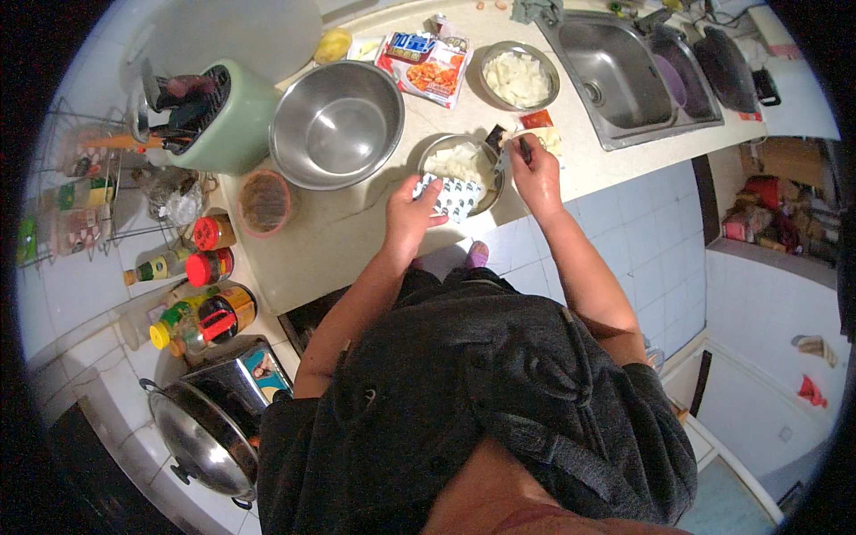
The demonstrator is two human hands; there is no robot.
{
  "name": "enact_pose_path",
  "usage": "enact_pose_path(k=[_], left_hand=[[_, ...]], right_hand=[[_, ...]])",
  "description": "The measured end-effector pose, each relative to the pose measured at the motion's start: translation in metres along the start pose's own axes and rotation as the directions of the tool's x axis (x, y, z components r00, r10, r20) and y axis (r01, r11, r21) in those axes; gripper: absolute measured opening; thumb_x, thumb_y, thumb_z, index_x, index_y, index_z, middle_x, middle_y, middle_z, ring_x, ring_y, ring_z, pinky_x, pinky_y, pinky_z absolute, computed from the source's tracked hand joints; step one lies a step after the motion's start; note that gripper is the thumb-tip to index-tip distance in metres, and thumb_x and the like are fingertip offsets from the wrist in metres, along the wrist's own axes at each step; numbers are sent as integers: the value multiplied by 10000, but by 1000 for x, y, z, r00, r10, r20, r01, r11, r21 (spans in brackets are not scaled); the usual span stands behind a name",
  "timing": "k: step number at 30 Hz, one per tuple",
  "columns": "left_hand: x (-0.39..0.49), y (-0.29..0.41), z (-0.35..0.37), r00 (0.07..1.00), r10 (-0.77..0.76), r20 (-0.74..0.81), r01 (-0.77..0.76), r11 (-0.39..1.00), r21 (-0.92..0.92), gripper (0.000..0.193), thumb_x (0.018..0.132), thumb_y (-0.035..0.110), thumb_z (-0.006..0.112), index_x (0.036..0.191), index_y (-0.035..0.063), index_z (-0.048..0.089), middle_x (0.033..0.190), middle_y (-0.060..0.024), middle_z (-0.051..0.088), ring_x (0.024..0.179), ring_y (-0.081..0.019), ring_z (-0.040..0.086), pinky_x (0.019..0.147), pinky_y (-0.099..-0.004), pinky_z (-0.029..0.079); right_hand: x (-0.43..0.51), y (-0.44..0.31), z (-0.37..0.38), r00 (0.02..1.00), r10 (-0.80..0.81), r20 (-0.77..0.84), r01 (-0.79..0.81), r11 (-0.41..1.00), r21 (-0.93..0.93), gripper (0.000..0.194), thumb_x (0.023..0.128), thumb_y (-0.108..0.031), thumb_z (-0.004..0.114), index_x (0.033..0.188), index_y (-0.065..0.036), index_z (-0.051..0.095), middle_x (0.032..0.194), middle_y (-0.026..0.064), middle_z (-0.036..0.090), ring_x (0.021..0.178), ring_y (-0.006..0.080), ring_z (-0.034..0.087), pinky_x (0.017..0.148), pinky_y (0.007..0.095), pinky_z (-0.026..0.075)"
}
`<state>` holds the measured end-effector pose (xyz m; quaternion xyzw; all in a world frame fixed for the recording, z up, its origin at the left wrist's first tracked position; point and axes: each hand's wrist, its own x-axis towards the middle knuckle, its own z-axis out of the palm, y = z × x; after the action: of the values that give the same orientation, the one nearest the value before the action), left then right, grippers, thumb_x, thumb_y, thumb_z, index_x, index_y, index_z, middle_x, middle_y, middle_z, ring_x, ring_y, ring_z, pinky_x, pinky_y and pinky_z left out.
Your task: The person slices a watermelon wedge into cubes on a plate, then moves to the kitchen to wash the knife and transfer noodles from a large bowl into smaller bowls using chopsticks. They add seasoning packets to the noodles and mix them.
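Observation:
My left hand pinches a small white packet with a dark repeated print, over the near edge of a metal bowl. Pale, flat slices lie in that bowl, partly hidden by the packet. Just right of the bowl, my right hand is closed around a small dark-handled tool; its working end cannot be made out. Beyond the right hand are a small red packet, a dark one and a pale yellow one, partly covered.
A large steel basin stands left of the bowl. Behind are a printed food pouch and a second bowl of slices. A double sink is at right. Leftward are a green knife block, a pink-rimmed container, jars and a lidded wok.

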<state>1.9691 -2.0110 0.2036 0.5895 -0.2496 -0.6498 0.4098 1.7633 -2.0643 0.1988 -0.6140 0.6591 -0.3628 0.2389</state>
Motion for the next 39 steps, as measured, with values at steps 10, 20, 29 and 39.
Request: enact_pose_path(k=[10,20,29,39], left_hand=[[18,-9,1,947,-234,219,297,897,-326,320,936,239,603,1164,25,539,1067,-124,637,904,-216,654,789,-310,564],[-15,19,-12,935,-333,121,336,942,-5,460,956,384,538,1288,70,482,1131,-137,632,914,-192,648,764,-285,534],[-1,13,-1,928,367,65,-369,880,300,220,887,180,668,1072,61,682,906,-42,548,658,-98,596,538,-226,523],[15,2,5,883,464,65,-464,847,261,170,901,137,647,1031,34,681,915,-34,553,690,-100,611,566,-227,524]], right_hand=[[-51,-20,-28,863,-363,352,380,925,22,357,775,29,648,1107,-102,650,908,127,684,760,273,685,671,339,547],[-33,-9,-15,947,-100,304,46,983,177,162,860,-158,668,973,-43,658,774,149,669,652,203,657,606,310,503],[-24,-8,-8,959,-71,275,-4,964,266,165,870,-155,665,972,-26,652,755,113,671,628,148,599,625,288,495],[-18,-14,-12,952,-109,285,53,979,197,145,867,-129,664,988,-53,638,776,77,669,680,140,609,613,270,487]])
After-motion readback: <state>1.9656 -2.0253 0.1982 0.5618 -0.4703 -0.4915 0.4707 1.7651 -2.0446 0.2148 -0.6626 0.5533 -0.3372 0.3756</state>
